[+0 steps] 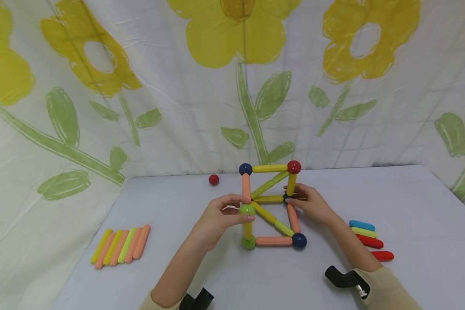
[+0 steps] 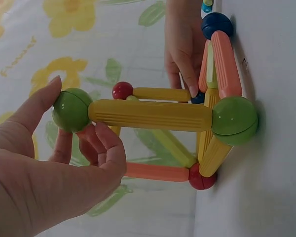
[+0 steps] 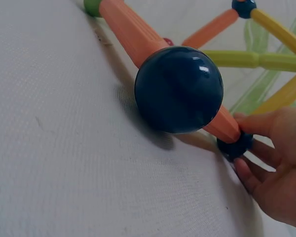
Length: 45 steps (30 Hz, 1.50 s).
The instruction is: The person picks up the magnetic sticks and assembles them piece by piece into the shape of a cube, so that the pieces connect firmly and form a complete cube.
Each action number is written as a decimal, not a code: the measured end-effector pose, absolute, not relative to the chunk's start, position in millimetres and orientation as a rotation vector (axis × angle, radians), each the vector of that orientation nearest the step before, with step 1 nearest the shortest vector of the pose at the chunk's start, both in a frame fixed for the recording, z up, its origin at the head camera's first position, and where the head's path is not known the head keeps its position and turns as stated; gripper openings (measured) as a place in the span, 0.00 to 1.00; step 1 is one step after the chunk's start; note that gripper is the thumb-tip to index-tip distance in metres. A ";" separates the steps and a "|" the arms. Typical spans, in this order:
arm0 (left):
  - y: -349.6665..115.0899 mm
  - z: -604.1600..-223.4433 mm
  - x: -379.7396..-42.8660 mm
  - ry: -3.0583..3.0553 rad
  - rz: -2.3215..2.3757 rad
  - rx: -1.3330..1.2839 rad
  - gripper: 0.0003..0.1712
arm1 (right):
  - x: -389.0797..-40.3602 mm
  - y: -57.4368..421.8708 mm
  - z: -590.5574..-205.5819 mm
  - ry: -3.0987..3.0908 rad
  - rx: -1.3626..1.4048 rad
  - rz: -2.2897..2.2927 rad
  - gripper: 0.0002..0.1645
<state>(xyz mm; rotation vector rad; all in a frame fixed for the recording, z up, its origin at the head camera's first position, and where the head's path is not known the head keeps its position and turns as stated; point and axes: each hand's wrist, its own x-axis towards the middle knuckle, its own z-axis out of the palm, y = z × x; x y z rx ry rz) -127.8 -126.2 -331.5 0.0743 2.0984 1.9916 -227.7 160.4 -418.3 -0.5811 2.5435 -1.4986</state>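
A forearm (image 1: pixel 346 237) part-hides sticks (image 1: pixel 372 242) at four o'clock, right hand (image 1: pixel 311 204) pinching blue ball (image 3: pixel 230 149), left hand (image 1: pixel 217 218) green ball (image 2: pixel 71 109), its wrist view uncovering a red joint (image 2: pixel 203 176)

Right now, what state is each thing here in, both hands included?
Left hand: pinching the upper green ball.
Right hand: gripping the low rear blue ball.
Upper green ball: atop an upright yellow stick.
Stick-and-ball frame: standing on the table.
Loose red ball: apart from the frame.
Left stick row: seven lying side by side.
Right sticks: lying loose, partly hidden by the right arm.
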 end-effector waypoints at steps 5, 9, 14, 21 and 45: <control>-128.8 -331.4 -129.8 2.078 2.001 0.101 0.19 | -227.2 161.3 -417.6 2.565 -0.579 -1.485 0.23; -133.9 -332.5 -133.5 2.086 1.980 0.139 0.19 | -224.6 165.8 -420.5 2.589 -0.539 -1.471 0.23; -143.7 -332.7 -141.4 2.124 1.956 0.183 0.21 | -213.3 171.5 -424.5 2.644 -0.482 -1.484 0.22; -158.8 -334.2 -160.0 2.164 1.941 0.291 0.21 | -177.7 170.0 -426.8 2.714 -0.222 -1.534 0.24; -182.0 -345.3 -211.7 1.875 2.085 0.529 0.19 | -118.7 165.3 -419.0 2.641 0.059 -1.492 0.21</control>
